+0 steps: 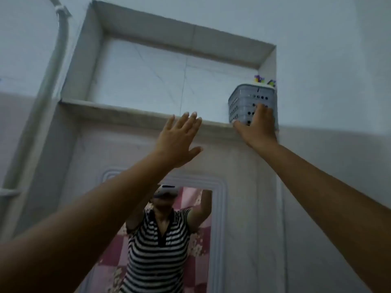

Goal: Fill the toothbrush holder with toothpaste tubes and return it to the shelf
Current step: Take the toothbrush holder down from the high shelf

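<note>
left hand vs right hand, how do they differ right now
The left hand is open with fingers spread and touches nothing; the right hand presses against the grey holder. The left hand is raised near the middle of the shelf ledge; the right hand is at its right end. Both reach upward.

Single head cam, tilted up at wall niche point(148, 77); shelf near arm's reach.

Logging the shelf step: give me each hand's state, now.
Left hand: open, fingers spread, holding nothing.
Right hand: pressed against the grey toothbrush holder on the shelf; grip cannot be told.
</note>
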Demonstrator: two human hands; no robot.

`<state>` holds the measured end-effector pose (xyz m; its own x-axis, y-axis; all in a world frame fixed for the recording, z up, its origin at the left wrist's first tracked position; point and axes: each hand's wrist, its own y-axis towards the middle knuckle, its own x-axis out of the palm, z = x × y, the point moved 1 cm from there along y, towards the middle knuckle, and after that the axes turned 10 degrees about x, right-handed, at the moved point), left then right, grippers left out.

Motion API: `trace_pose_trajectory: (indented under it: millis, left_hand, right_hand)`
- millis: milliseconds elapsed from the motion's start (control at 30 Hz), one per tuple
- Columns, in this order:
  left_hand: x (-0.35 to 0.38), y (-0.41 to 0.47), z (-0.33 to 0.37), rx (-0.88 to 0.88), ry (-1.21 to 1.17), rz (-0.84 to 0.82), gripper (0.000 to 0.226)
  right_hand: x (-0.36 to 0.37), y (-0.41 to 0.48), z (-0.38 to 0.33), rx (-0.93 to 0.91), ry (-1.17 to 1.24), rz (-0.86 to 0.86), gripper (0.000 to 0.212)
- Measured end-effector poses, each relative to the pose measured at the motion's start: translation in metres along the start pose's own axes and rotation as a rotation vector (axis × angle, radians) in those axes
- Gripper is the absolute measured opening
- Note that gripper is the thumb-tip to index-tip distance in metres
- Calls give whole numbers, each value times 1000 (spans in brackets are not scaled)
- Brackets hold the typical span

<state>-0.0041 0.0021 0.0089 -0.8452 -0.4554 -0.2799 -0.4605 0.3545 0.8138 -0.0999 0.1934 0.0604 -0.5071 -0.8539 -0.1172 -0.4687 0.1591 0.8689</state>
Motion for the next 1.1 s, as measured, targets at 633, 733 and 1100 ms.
trace_pose_trajectory:
  millis: [633, 733, 1100]
  left_hand:
    - [-25, 11, 6, -144, -346, -10, 64]
    - [-59, 12, 12, -361, -971, 87, 47]
    - [-59, -165, 151, -495, -1847, 146, 42]
  right_hand:
    - [-45, 30, -38, 287, 541, -218, 94]
    - [-79, -1, -39, 257, 675, -394, 86]
    - [-73, -232, 72, 374, 843, -953, 78]
